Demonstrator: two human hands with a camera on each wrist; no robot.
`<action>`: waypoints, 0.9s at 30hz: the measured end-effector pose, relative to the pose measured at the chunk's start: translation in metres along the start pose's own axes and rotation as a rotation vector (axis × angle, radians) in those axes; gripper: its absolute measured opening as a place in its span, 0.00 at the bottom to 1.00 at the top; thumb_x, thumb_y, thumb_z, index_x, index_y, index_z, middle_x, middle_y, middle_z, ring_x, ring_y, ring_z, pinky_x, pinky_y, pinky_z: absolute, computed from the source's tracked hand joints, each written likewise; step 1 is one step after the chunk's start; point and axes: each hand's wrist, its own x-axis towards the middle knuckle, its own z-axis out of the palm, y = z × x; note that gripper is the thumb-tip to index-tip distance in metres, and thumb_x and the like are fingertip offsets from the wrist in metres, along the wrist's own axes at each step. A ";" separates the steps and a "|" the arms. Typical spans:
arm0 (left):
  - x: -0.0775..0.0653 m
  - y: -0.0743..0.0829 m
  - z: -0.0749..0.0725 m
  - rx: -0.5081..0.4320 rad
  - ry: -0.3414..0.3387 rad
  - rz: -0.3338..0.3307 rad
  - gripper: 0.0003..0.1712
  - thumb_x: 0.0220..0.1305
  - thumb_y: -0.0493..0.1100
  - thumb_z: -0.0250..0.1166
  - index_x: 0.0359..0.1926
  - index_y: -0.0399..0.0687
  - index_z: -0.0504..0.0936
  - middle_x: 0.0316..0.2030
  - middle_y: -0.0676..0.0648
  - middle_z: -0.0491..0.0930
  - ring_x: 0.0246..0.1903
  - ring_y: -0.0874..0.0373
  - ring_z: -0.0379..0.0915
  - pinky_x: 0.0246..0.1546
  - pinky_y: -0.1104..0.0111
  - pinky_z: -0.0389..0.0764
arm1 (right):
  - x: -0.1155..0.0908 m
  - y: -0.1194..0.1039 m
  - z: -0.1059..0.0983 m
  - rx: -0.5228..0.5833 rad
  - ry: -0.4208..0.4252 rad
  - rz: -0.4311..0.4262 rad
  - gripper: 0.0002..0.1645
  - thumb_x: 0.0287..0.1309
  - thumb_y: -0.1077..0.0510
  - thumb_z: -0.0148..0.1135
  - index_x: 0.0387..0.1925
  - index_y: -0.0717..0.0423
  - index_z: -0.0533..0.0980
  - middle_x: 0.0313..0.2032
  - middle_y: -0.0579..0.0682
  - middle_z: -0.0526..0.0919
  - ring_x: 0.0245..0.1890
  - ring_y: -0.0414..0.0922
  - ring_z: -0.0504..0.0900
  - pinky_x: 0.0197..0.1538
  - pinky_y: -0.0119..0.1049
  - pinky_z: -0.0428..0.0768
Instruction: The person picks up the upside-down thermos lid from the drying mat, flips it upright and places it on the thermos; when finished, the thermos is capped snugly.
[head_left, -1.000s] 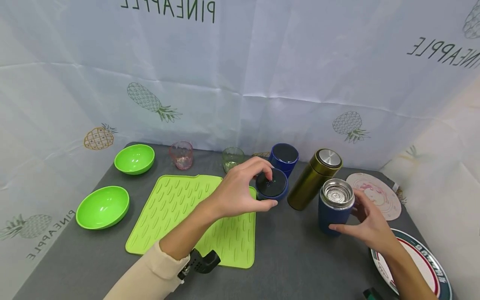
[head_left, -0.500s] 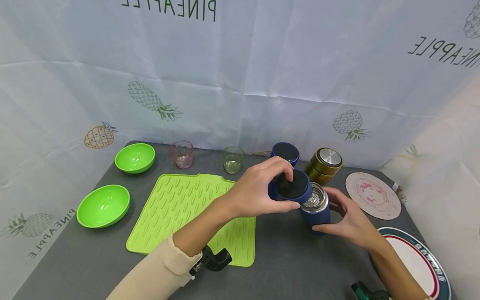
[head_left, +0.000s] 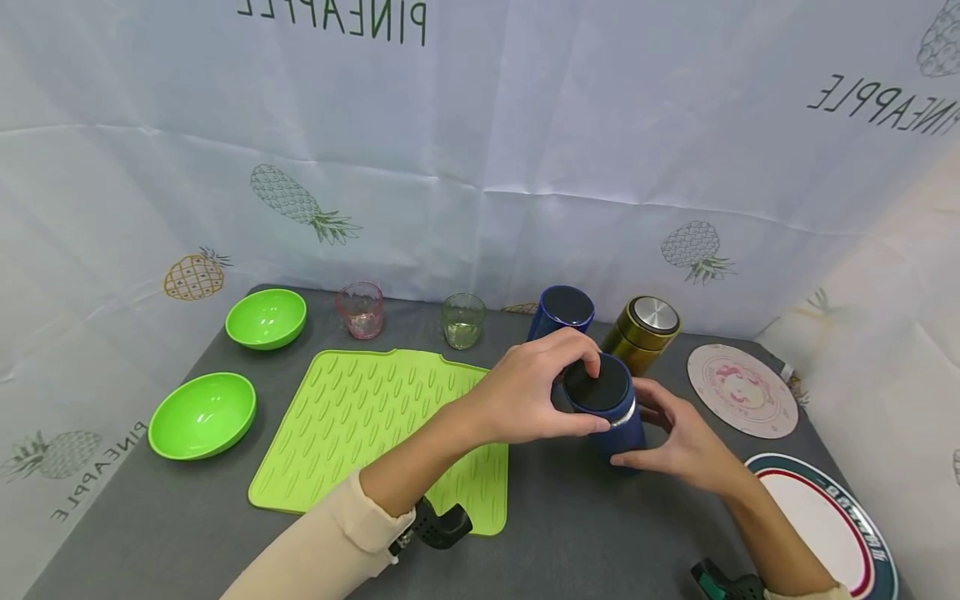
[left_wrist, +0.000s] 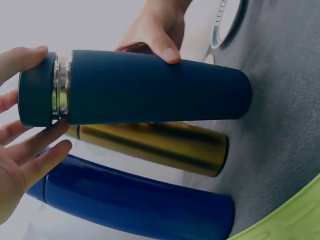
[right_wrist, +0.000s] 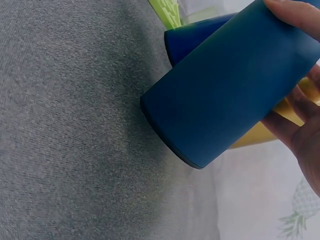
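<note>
My left hand (head_left: 525, 392) pinches a dark blue lid (head_left: 597, 385) with a black top, thumb on the near side. The lid sits at the mouth of a dark blue thermos flask (head_left: 624, 440), whose body my right hand (head_left: 686, 442) grips from the right. A strip of silver neck (left_wrist: 62, 90) shows between lid and body in the left wrist view. From the right wrist, the flask's lower body (right_wrist: 225, 90) looks close to the table; whether it touches I cannot tell. The strainer inside the mouth is hidden by the lid.
Behind stand a glossy blue flask (head_left: 566, 307) and a gold flask (head_left: 639, 337). A green ribbed mat (head_left: 360, 417) lies left, with two green bowls (head_left: 202, 417) beyond it. Two glasses (head_left: 462, 321) stand at the back. A pink disc (head_left: 742, 392) and a plate (head_left: 825, 525) lie right.
My left hand has carried the lid rightward onto the flask's mouth. My right hand has brought the flask left to meet it, so the strainer is now covered.
</note>
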 end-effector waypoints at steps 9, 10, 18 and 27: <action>-0.002 -0.004 0.002 -0.023 -0.056 -0.032 0.25 0.56 0.50 0.78 0.49 0.50 0.76 0.58 0.53 0.78 0.54 0.61 0.77 0.53 0.73 0.80 | 0.001 0.000 0.001 -0.016 -0.017 0.035 0.50 0.40 0.63 0.84 0.67 0.49 0.70 0.57 0.31 0.80 0.55 0.27 0.81 0.59 0.21 0.77; -0.001 -0.004 0.002 -0.028 -0.067 -0.033 0.24 0.56 0.49 0.77 0.49 0.50 0.75 0.60 0.52 0.78 0.55 0.61 0.77 0.53 0.72 0.80 | 0.001 0.000 0.001 -0.016 -0.020 0.039 0.50 0.40 0.63 0.84 0.67 0.49 0.70 0.57 0.31 0.80 0.55 0.27 0.81 0.59 0.21 0.78; 0.001 0.001 -0.003 0.073 -0.141 -0.049 0.27 0.58 0.56 0.75 0.53 0.53 0.75 0.62 0.54 0.73 0.54 0.62 0.76 0.53 0.73 0.78 | 0.001 0.000 0.000 -0.005 -0.034 0.043 0.50 0.41 0.63 0.84 0.67 0.47 0.70 0.57 0.33 0.80 0.55 0.29 0.81 0.58 0.23 0.79; 0.003 0.002 -0.007 0.032 -0.142 -0.034 0.28 0.56 0.56 0.78 0.54 0.54 0.79 0.57 0.56 0.76 0.56 0.64 0.73 0.58 0.73 0.76 | 0.001 0.001 0.000 0.034 -0.038 0.034 0.50 0.40 0.64 0.84 0.66 0.47 0.71 0.57 0.35 0.81 0.54 0.31 0.82 0.59 0.23 0.79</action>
